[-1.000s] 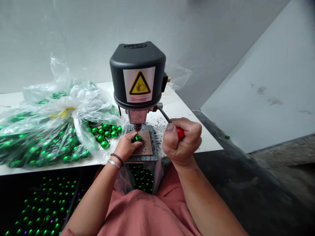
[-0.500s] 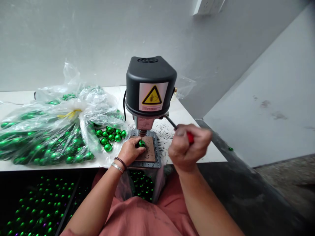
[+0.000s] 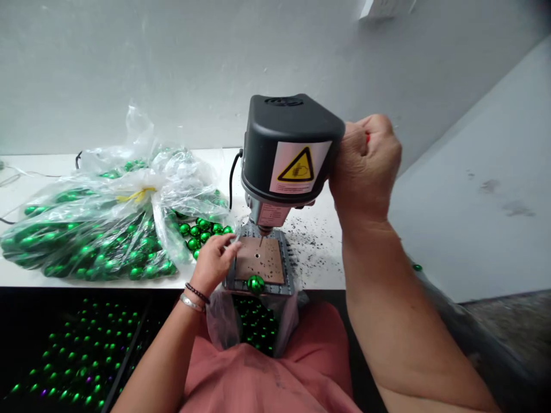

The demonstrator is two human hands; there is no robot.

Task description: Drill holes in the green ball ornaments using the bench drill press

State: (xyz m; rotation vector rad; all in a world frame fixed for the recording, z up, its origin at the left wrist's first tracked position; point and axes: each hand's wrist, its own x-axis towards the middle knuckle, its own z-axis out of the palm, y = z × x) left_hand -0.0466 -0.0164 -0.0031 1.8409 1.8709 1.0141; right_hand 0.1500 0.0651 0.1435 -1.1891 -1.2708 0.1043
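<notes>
On my remote feed the green ball (image 3: 256, 284) has left the bit for the front edge of the board (image 3: 270, 252), my left hand (image 3: 216, 259) half open, seemingly empty beyond it, the bit (image 3: 262, 241) raised (nothing beneath it now), my right hand (image 3: 369, 163) fisted round the red-ended handle (image 3: 368, 137).

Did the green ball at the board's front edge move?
Yes: the green ball moved from under the drill bit to the near edge of the brown board.
</notes>
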